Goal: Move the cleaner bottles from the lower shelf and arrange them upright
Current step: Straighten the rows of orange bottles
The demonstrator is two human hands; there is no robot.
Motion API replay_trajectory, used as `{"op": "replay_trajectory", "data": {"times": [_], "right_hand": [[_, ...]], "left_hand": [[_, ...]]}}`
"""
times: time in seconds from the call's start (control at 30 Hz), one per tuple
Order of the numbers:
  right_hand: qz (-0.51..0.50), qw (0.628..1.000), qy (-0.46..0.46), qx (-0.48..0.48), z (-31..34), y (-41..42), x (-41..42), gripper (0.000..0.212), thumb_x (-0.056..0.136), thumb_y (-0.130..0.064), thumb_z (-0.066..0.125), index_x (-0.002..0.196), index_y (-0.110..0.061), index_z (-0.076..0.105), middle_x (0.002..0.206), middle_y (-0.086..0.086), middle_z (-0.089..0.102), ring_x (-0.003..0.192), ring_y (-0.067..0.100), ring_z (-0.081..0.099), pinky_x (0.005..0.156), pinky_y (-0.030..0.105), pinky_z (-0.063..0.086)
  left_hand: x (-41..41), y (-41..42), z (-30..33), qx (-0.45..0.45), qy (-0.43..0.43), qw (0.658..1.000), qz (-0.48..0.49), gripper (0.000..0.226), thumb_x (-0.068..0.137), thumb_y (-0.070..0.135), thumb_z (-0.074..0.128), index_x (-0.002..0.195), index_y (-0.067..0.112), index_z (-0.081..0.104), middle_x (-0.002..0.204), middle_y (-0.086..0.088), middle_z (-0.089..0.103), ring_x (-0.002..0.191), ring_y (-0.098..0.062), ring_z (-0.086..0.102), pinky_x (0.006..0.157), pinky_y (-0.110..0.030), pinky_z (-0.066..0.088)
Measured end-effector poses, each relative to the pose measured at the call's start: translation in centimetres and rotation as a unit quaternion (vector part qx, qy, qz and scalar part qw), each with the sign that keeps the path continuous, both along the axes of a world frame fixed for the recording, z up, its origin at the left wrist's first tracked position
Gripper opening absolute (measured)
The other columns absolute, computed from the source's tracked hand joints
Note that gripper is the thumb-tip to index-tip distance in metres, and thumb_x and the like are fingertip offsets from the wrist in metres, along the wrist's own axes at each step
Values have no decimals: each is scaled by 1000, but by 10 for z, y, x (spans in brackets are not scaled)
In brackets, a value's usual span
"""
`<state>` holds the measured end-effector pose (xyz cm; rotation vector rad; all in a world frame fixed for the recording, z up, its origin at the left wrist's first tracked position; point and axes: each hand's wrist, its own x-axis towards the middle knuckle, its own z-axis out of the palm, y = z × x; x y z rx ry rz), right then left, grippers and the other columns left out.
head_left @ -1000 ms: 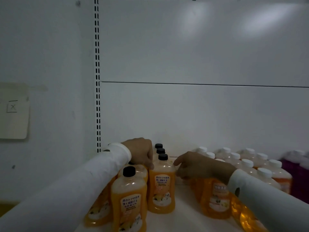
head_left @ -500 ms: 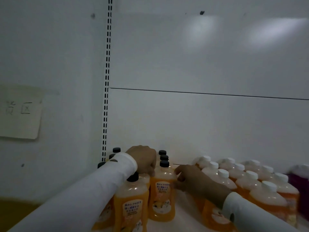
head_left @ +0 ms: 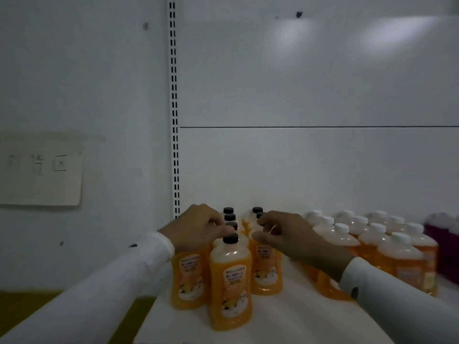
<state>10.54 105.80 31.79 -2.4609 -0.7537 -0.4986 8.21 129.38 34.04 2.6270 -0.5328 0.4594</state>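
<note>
So since a moment back, both hands have crept up from the bottle shoulders to the caps, and the right one has slid in from the white-cap rows toward the black-cap bunch. The view has also swung, so more of the handwritten paper sign on the left wall shows now. My read: the orange bottles are already placed and this is just the final nudging into neat rows, not a fresh carry.

The left hand sits over the left column of translucent orange cleaner bottles with black screw caps, fingers curled down and pinching one of the caps just behind the front bottle. The right hand does the same on the next column, fingertips curled onto a black cap there, though exactly which bottle is hard to tell in the dim light.

The cluster stands on the white shelf board, near its left end, close to the slotted metal upright. Every bottle's long axis runs straight up, caps pointing at the ceiling, printed labels facing the camera. No leaners I can see.

To the right, apart from the group, are rows of orange bottles with white caps, also upright, then some dark purple bottles at the edge.
</note>
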Motion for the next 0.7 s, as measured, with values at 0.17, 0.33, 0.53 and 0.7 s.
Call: {"op": "replay_trajectory", "data": {"times": [0.17, 0.33, 0.53, 0.7], "right_hand": [[7, 986, 155, -53, -24, 31, -18, 73, 78, -40, 76, 140, -32, 39, 131, -7, 52, 110, 10, 56, 92, 27, 52], [-45, 987, 152, 2, -37, 40, -27, 59, 78, -34, 76, 128, -29, 44, 115, -9, 58, 103, 10, 60, 86, 23, 54], [-62, 989, 133, -1, -39, 49, -23, 54, 79, -39, 74, 123, -30, 43, 110, -11, 54, 100, 10, 59, 89, 29, 55], [-62, 992, 111, 7, -46, 50, -11, 56, 81, -39, 72, 126, -27, 42, 123, -5, 55, 105, 12, 59, 91, 28, 54]], "left_hand": [[-17, 8, -26, 64, 58, 996, -8, 52, 69, 55, 76, 107, 23, 60, 73, 14, 48, 65, -3, 47, 61, -19, 39], [-13, 13, -41, 36, 43, 998, -33, 54, 79, 42, 72, 126, 23, 52, 81, 12, 50, 72, -4, 49, 64, -19, 40], [-10, 13, -43, 60, 26, 997, -31, 40, 89, 36, 61, 125, 23, 50, 94, 11, 52, 85, -9, 53, 69, -19, 41], [-7, 8, -45, 64, 23, 998, -9, 40, 94, 30, 56, 131, 18, 46, 127, -2, 54, 113, -18, 53, 96, -29, 46]]}}
